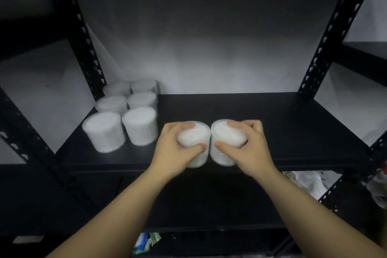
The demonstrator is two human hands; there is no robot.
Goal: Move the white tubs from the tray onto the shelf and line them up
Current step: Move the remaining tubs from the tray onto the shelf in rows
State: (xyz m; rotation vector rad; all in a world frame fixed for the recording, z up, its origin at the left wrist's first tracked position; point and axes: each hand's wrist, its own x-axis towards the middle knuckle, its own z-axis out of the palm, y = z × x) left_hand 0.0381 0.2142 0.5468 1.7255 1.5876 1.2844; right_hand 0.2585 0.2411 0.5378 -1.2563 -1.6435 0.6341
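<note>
White tubs, one in our left hand and one in our right hand, fingers wrapped round each, hover touching at the shelf front; we should slide them left beside the six already lined up.

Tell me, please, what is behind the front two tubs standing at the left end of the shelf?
Behind the front two tubs stand four more tubs in two rows, six in all on the shelf. The front tubs hide their lower parts.
</note>
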